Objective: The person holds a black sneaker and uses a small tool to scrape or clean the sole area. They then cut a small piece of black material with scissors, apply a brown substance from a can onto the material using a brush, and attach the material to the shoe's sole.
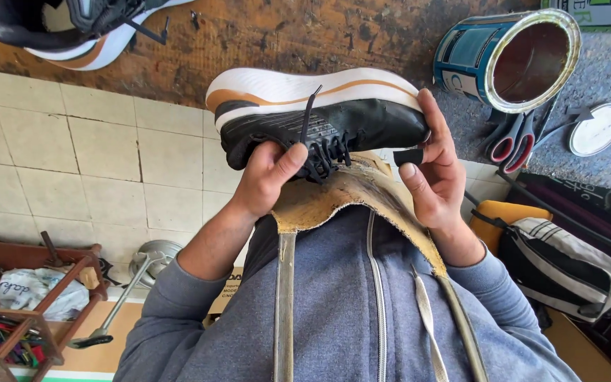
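Gripping the laced top of a black sneaker (319, 117), the left hand (266, 177) closes around it; the right hand (433, 173) clasps its heel, just left of an open tin (514, 60) and scissors (514, 141).

A cobbler's workshop: stained workbench (263, 42), open glue tin (514, 56), scissors (514, 141), tool rack (30, 304)
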